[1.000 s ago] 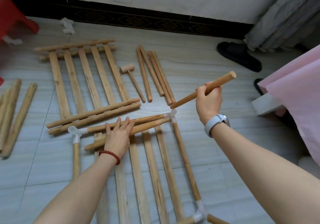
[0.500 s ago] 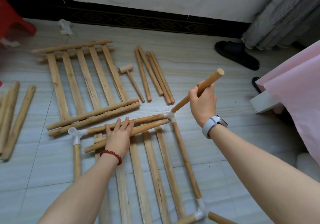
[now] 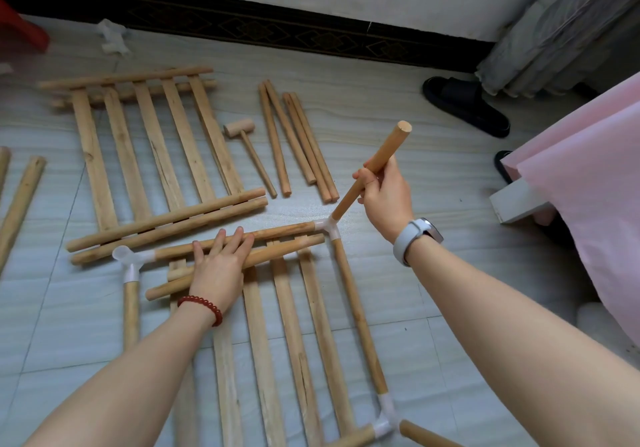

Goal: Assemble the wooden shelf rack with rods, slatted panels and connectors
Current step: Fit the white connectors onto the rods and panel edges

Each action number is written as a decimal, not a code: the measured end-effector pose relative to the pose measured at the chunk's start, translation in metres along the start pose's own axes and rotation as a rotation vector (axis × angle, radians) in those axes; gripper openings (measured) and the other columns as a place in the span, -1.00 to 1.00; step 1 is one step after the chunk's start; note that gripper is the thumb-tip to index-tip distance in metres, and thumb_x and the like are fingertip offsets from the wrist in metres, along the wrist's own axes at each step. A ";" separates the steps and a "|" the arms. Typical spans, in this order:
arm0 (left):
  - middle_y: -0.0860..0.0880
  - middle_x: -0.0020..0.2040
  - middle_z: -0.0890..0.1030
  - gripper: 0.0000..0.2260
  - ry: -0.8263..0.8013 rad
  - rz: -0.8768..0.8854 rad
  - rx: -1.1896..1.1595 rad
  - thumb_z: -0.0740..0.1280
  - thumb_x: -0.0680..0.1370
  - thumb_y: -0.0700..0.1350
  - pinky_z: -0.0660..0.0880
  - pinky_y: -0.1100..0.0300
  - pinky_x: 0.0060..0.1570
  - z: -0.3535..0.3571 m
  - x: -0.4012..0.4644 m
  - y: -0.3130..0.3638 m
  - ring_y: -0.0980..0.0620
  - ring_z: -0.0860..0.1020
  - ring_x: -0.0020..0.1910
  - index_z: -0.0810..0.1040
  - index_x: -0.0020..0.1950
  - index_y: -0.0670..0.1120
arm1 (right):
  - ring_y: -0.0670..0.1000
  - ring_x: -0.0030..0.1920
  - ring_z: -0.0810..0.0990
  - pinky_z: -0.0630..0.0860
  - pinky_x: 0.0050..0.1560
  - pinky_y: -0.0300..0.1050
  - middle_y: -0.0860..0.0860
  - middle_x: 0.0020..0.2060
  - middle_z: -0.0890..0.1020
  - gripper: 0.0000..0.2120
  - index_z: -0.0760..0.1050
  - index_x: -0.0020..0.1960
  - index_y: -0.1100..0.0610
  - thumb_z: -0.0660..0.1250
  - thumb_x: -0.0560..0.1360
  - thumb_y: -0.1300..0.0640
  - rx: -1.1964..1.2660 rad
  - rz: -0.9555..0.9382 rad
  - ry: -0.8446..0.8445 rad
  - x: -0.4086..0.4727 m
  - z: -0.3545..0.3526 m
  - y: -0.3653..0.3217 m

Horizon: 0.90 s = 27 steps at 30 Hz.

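Observation:
A wooden frame lies on the floor with a slatted panel (image 3: 287, 335) inside it. My right hand (image 3: 386, 197) grips a wooden rod (image 3: 377, 166) that leans up and to the right, its lower end in the white corner connector (image 3: 325, 226) at the frame's far right. My left hand (image 3: 221, 263) presses flat on the frame's top rod (image 3: 277, 232) and the panel's cross rod beneath it. Two more white connectors sit at the far left corner (image 3: 129, 259) and the near right corner (image 3: 386, 417).
A second slatted panel (image 3: 149, 155) lies at the upper left, with a small wooden mallet (image 3: 247, 148) and several loose rods (image 3: 301, 141) beside it. More rods (image 3: 19, 204) lie at the left edge. A black slipper (image 3: 464, 103) and pink cloth (image 3: 588, 187) are on the right.
My right hand has swung the rod from nearly level to steeply tilted and brought its lower end down into the far right corner connector. My left hand has stayed pressed on the frame.

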State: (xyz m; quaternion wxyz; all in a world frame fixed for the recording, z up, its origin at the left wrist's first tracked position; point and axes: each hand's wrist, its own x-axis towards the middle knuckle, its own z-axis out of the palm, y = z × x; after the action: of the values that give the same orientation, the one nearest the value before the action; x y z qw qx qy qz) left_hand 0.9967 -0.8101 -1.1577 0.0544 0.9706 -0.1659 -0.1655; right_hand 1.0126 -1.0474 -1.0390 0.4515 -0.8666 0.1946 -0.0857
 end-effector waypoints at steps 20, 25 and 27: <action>-0.15 0.37 0.38 -0.68 0.002 -0.063 -0.512 0.26 0.56 -0.18 0.18 0.12 0.30 -0.026 0.007 -0.015 -0.12 0.30 0.38 0.45 0.32 -0.12 | 0.10 -0.02 0.54 0.43 -0.08 -0.03 -0.05 -0.05 0.53 -0.91 0.33 0.09 0.08 0.13 0.60 0.14 0.073 0.105 0.070 -0.017 0.017 0.009; -0.05 -0.08 0.43 -0.95 0.307 -0.253 -0.832 0.32 0.55 -0.08 0.25 0.28 -0.14 -0.059 -0.025 -0.047 0.01 0.44 -0.02 0.52 -0.09 -0.03 | 0.11 0.18 0.48 0.37 0.02 -0.14 0.10 0.27 0.41 -0.68 0.31 0.31 0.17 0.18 0.57 0.15 -0.101 0.274 -0.070 -0.057 0.069 0.026; 0.02 -0.18 0.50 -0.91 0.389 -0.321 -0.920 0.31 0.55 -0.03 0.30 0.25 -0.22 -0.069 -0.040 -0.066 0.05 0.47 -0.12 0.48 -0.15 0.02 | 0.14 0.24 0.43 0.41 0.14 -0.06 0.13 0.27 0.44 -0.65 0.33 0.32 0.17 0.17 0.55 0.18 -0.275 0.125 -0.347 -0.072 0.096 0.023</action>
State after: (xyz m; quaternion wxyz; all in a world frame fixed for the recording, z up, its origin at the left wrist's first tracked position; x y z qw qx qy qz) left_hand 1.0044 -0.7312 -1.0912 0.4787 0.8725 0.0878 -0.0441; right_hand 0.9723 -0.9568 -1.1112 0.3603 -0.9079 0.1771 0.1201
